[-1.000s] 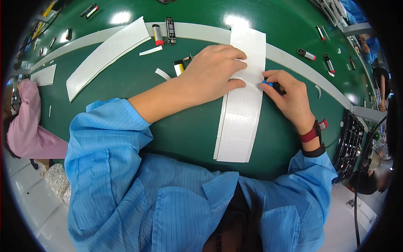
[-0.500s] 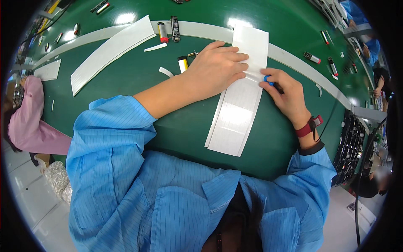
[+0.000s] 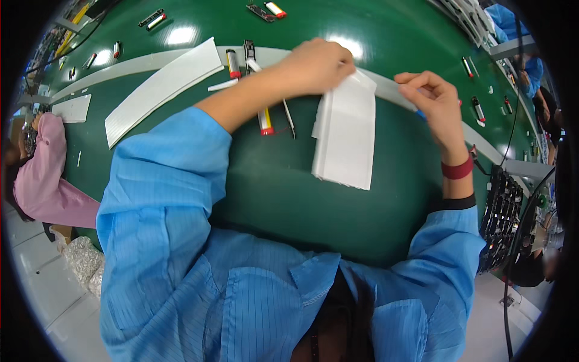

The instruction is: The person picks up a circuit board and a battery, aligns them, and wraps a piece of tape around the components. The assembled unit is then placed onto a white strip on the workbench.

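My left hand (image 3: 321, 65), partly smeared by motion, is curled closed at the upper edge of white sheet material (image 3: 347, 133); what its fingers hold is hidden. The sheet material lies on the green table with layered left edges and an uneven near edge. To its right, my right hand (image 3: 429, 99) is raised with thumb and fingertips pressed together. A small blue object (image 3: 420, 113) shows at its palm side, mostly hidden. Beneath my left forearm lie a yellow-and-white cylindrical battery (image 3: 265, 120) with a red end and a thin strip (image 3: 289, 117).
A stack of white strips (image 3: 166, 87) lies at the left. Beyond it are another battery (image 3: 232, 63) and a black part (image 3: 249, 51). A pale rail (image 3: 154, 60) curves across the green table. Black parts (image 3: 499, 211) line the right edge. A co-worker's pink sleeve (image 3: 48, 175) is at far left.
My left hand has moved up and away from the middle of the sheet material. My right hand has moved right, off its edge. The sheet material now looks shorter, its near edge farther away.
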`<state>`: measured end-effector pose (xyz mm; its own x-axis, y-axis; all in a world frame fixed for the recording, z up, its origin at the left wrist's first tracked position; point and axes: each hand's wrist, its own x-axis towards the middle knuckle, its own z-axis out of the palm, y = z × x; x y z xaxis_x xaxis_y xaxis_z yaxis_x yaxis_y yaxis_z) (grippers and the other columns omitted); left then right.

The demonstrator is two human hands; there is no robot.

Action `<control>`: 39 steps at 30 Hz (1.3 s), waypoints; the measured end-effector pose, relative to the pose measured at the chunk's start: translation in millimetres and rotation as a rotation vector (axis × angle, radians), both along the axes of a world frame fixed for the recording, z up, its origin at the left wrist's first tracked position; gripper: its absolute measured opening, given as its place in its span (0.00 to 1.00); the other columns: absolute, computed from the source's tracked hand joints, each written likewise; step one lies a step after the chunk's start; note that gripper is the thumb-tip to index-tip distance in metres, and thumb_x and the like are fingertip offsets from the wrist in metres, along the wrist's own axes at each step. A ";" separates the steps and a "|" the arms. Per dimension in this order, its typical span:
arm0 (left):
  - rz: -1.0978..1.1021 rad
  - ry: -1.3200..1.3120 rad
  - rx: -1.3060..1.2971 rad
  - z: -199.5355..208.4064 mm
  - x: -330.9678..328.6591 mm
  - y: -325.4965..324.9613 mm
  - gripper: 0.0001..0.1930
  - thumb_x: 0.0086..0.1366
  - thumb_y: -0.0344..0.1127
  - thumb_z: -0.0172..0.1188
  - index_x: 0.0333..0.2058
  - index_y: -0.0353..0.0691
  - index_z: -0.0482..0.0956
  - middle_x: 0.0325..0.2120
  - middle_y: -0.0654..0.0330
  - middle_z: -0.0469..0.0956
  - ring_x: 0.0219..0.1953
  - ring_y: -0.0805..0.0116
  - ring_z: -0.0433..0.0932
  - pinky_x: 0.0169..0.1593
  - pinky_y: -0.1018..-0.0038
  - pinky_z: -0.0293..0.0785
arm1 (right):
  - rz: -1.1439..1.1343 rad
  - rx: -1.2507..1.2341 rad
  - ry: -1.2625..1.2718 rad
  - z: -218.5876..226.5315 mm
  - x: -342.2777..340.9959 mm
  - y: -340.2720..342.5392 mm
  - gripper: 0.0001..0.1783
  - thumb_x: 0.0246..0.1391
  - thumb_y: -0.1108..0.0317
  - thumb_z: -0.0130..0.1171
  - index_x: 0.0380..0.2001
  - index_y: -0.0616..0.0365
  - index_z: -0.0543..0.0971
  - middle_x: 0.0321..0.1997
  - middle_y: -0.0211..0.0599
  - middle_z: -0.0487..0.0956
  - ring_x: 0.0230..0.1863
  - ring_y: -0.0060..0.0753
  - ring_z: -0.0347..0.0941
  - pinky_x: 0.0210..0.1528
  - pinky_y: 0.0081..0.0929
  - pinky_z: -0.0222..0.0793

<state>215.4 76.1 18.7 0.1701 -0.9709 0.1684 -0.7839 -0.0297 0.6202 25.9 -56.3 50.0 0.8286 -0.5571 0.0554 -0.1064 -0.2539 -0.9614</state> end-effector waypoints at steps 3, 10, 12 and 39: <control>0.071 -0.220 -0.089 -13.3 -11.9 -12.1 0.08 0.55 0.36 0.53 0.29 0.37 0.76 0.26 0.55 0.73 0.34 0.57 0.72 0.38 0.65 0.69 | 0.049 -0.006 0.055 -12.8 18.9 2.2 0.07 0.43 0.74 0.62 0.21 0.64 0.74 0.33 0.34 0.76 0.30 0.15 0.69 0.32 0.11 0.65; -0.016 -0.421 -0.148 -13.8 -11.8 -5.4 0.07 0.53 0.33 0.55 0.30 0.38 0.71 0.27 0.56 0.70 0.35 0.60 0.72 0.37 0.69 0.70 | 0.039 -0.225 0.218 -36.6 37.0 0.2 0.07 0.40 0.73 0.63 0.23 0.62 0.75 0.24 0.25 0.71 0.20 0.11 0.63 0.24 0.11 0.61; -0.024 -0.395 -0.038 -5.4 -20.4 13.1 0.07 0.53 0.32 0.55 0.29 0.37 0.70 0.28 0.56 0.70 0.35 0.61 0.71 0.38 0.69 0.70 | 0.015 -0.194 0.176 -38.6 38.0 2.0 0.08 0.40 0.72 0.64 0.24 0.62 0.75 0.23 0.24 0.71 0.19 0.11 0.63 0.23 0.11 0.60; -0.314 -0.439 -0.190 -4.5 -32.3 59.2 0.17 0.54 0.33 0.56 0.41 0.32 0.71 0.45 0.51 0.69 0.47 0.58 0.70 0.48 0.69 0.69 | 0.107 -0.934 -0.045 -46.3 72.9 7.2 0.14 0.41 0.65 0.64 0.32 0.57 0.75 0.25 0.28 0.71 0.21 0.19 0.65 0.26 0.15 0.64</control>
<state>183.0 135.3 14.2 -0.2473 -0.9094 0.3345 -0.9224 0.3266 0.2061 98.8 -49.1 3.7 0.8589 -0.1921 0.4747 -0.0059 -0.9306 -0.3659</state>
